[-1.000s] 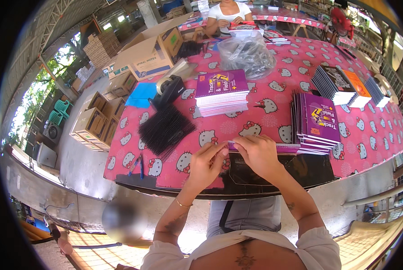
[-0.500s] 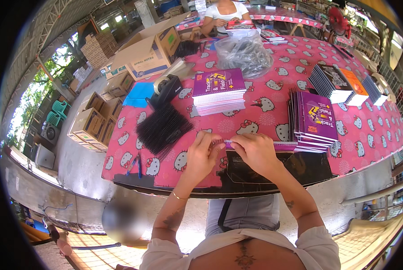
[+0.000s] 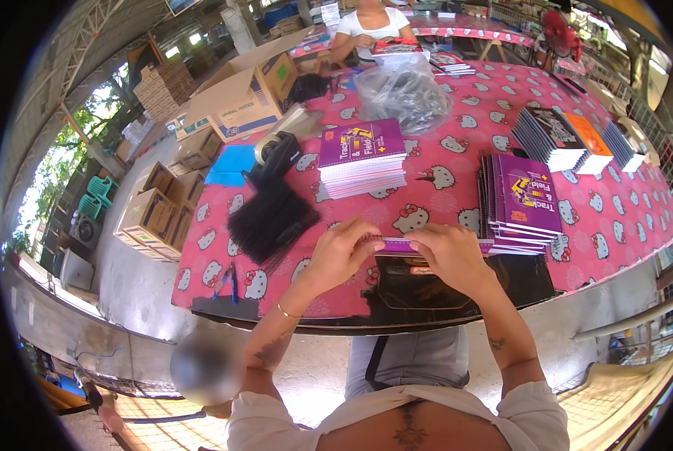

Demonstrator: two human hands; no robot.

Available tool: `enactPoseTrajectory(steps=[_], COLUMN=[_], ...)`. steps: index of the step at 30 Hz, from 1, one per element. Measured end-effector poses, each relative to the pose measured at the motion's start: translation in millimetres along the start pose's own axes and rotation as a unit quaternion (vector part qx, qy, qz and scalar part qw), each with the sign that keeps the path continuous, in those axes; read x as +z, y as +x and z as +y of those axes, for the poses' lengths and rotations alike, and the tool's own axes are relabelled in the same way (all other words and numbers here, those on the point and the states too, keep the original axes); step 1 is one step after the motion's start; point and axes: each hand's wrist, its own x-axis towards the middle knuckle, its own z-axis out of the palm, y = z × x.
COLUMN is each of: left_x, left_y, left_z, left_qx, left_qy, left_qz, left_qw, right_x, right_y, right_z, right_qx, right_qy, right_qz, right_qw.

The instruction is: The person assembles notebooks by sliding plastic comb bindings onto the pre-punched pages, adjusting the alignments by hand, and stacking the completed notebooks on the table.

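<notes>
My left hand point(image 3: 345, 254) and my right hand point(image 3: 450, 259) pinch a purple notebook point(image 3: 397, 245) along its edge, near the table's front. It is seen almost edge-on, and a row of small holes shows between my fingers. Its right end passes behind my right hand toward a stack of purple notebooks point(image 3: 528, 192) with dark spiral bindings. Ahead of my hands is a stack of purple-covered notebooks point(image 3: 360, 146) with no coil visible on it. A heap of black binding coils point(image 3: 272, 224) sits left of my left hand. Any coil in my fingers is too small to make out.
On the pink patterned table point(image 3: 456, 105) are a tape dispenser point(image 3: 276, 158), a clear plastic bag point(image 3: 404, 94), pens point(image 3: 233, 284) and more notebook stacks point(image 3: 550, 139). A black board point(image 3: 494, 286) lies beneath my right forearm. Cartons point(image 3: 156, 214) stand left; a person point(image 3: 374, 30) works opposite.
My right hand has shifted right along the notebook's edge, baring more purple between my hands. My left hand stays near the left end, its fingers still pinched.
</notes>
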Motion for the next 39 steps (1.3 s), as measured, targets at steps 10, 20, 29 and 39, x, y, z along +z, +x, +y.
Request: enactPoseTrajectory(steps=[10,20,29,39], left_x=[51,93,81,72], left_y=[-9,-46,-19,23], left_z=[21,23,34,32], left_qx=[0.011,-0.046,0.009,0.045], left_qy=[0.264,0.307,0.319,0.397], left_qz=[0.058,-0.015,-0.06,0.009], left_qw=[0.963,0.95,0.946,0.917], right_x=[1,-17,-28,-26], right_y=[10,-4,-14,-8], right_z=[7,4,35,35], right_qx=[0.018,-0.066,-0.001,0.014], right_qy=[0.024,-0.024,0.026,0.034], right_qz=[-0.009,0.088,-0.031,-0.053], right_qw=[1.0,0.994,0.999,0.998])
